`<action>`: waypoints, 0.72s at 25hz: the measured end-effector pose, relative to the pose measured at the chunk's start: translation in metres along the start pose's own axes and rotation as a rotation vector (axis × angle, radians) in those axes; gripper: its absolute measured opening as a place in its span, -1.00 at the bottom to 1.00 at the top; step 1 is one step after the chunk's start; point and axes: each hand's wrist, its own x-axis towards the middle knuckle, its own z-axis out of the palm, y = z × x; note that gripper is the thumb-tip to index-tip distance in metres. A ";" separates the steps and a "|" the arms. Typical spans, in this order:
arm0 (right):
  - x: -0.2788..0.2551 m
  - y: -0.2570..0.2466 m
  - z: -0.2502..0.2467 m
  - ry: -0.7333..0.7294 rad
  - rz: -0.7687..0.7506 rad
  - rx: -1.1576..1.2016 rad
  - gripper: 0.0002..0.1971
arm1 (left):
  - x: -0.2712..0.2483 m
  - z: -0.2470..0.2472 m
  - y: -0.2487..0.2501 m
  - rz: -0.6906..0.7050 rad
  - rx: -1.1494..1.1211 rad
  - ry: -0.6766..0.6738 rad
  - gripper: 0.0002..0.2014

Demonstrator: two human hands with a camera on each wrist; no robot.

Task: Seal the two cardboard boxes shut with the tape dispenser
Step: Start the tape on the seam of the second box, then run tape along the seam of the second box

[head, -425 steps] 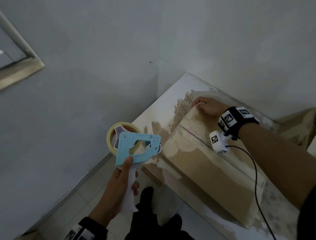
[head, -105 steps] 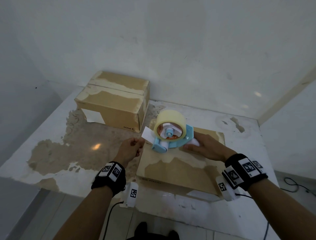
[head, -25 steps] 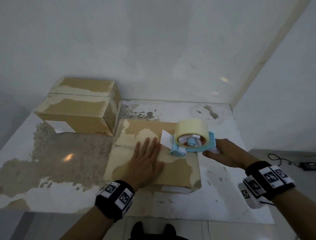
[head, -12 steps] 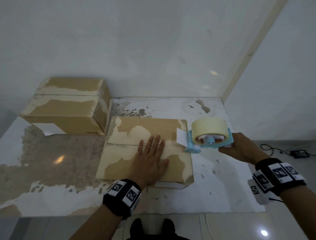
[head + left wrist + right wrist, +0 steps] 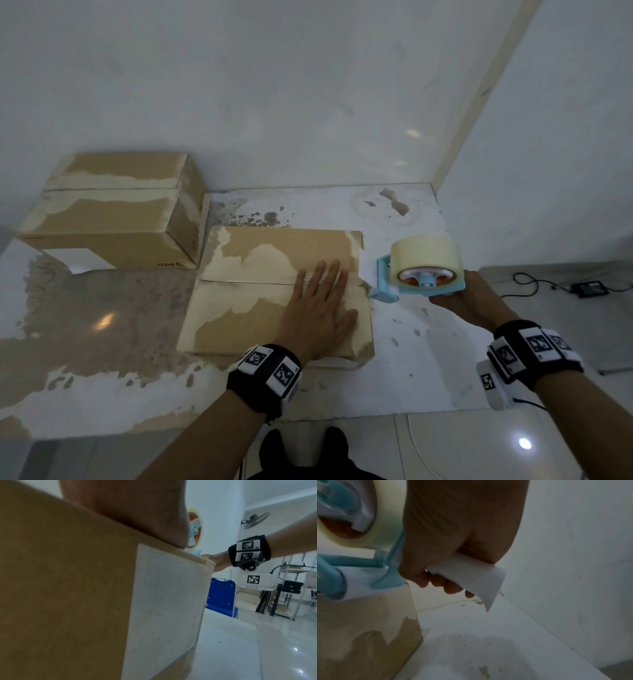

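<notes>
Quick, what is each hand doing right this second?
Left hand: open, fingers straight, pressing flat on the near cardboard box.
Right hand: closed around the white handle of the tape dispenser.

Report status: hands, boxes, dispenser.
Left hand flat on near box. Right hand grips dispenser at box's right edge. Far box untouched. Nothing in the way.

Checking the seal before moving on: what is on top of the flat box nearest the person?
The left hand lies flat, fingers straight, on the near box, across its centre seam. The tape dispenser sits at its right edge. The seam under the palm is covered.
</notes>
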 end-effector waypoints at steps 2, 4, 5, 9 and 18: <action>-0.001 0.009 -0.006 0.018 0.003 -0.002 -0.84 | -0.001 0.001 -0.001 0.003 -0.001 0.003 -0.27; -0.004 0.016 -0.013 0.018 0.005 -0.039 -0.85 | -0.001 0.001 -0.001 0.006 0.007 -0.002 -0.27; -0.005 0.017 -0.013 0.016 0.004 -0.058 -0.86 | 0.000 0.001 0.000 0.005 0.010 -0.001 -0.27; -0.008 0.009 0.001 -0.010 0.002 -0.147 -0.85 | -0.001 0.002 -0.001 0.010 0.014 0.003 -0.28; 0.004 0.007 -0.017 0.034 -0.155 -0.776 -0.65 | -0.002 -0.001 0.001 0.004 0.013 -0.030 -0.28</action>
